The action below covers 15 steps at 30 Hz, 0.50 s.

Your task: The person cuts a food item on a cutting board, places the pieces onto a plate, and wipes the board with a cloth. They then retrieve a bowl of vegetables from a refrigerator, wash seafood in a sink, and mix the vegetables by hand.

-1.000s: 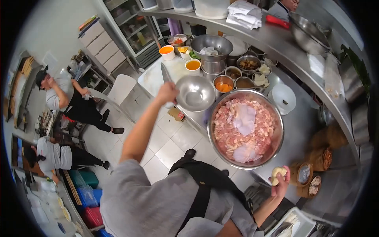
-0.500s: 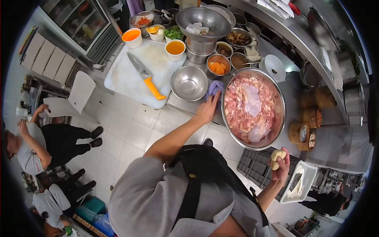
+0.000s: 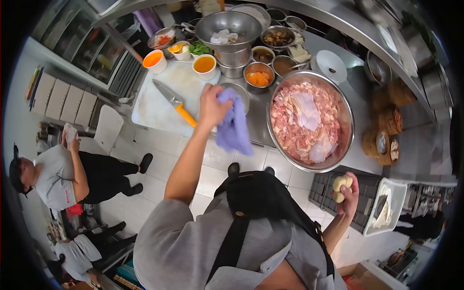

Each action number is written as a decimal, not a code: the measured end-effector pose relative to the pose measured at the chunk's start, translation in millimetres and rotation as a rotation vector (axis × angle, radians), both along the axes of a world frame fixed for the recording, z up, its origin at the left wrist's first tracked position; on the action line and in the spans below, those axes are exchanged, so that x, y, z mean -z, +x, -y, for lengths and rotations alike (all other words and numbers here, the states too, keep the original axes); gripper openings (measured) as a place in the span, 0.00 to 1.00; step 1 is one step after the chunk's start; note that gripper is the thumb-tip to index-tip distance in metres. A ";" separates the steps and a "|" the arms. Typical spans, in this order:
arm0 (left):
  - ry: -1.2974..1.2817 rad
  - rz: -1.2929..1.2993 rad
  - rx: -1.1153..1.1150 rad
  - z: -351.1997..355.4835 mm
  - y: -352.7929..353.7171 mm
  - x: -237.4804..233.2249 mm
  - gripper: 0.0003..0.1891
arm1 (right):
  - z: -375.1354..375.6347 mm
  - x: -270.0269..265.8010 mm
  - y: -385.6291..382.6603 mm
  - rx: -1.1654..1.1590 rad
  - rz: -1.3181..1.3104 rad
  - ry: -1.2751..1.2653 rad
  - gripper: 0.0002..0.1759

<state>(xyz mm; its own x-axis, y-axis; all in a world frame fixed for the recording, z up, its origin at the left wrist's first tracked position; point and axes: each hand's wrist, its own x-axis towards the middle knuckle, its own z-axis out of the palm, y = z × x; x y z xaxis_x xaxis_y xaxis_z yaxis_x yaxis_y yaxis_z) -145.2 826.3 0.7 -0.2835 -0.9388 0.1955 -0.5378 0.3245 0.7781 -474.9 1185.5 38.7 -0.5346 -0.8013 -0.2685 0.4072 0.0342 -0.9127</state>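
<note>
My left hand (image 3: 212, 107) grips a purple cloth (image 3: 234, 129), which hangs down in front of the small steel bowl (image 3: 241, 91) and partly hides it. Just left of that hand, a knife with an orange handle (image 3: 184, 115) lies on the white cutting board (image 3: 150, 104). Low on the right, my right hand (image 3: 349, 202) has its fingers around pale yellow, rounded lumps (image 3: 341, 183) whose kind I cannot make out. Between the hands stands a large steel bowl (image 3: 351, 123) full of raw cut meat (image 3: 295, 128) with skin on top.
Along the back stand tubs of orange liquid (image 3: 204, 64), a large steel mixing bowl (image 3: 208, 29) and a bowl of orange pieces (image 3: 258, 79). Bamboo steamers (image 3: 376, 145) sit at right. A white bin (image 3: 396, 205) stands below. A person (image 3: 70, 174) stands at left.
My left hand has lifted the purple cloth off the counter beside the meat bowl and carried it left, in front of the small bowl. My right hand keeps its hold on the pale lumps.
</note>
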 end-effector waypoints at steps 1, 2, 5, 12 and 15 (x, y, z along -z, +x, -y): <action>-0.011 0.130 0.067 19.8 -1.2 16.4 0.29 | 4.3 -2.4 1.7 -0.010 0.011 0.003 0.29; -0.028 0.246 0.153 33.5 -8.1 32.9 0.37 | 7.7 -8.6 4.4 -0.001 0.008 0.007 0.29; 0.235 0.771 0.372 33.3 -26.9 67.7 0.56 | 4.5 -9.9 1.6 0.038 0.066 -0.009 0.28; -0.088 0.772 0.587 46.1 -37.7 122.2 0.28 | -4.9 5.5 5.0 0.078 0.075 0.023 0.27; 0.024 0.872 0.591 45.7 -35.0 107.9 0.27 | -3.9 4.2 8.7 0.052 0.143 0.020 0.27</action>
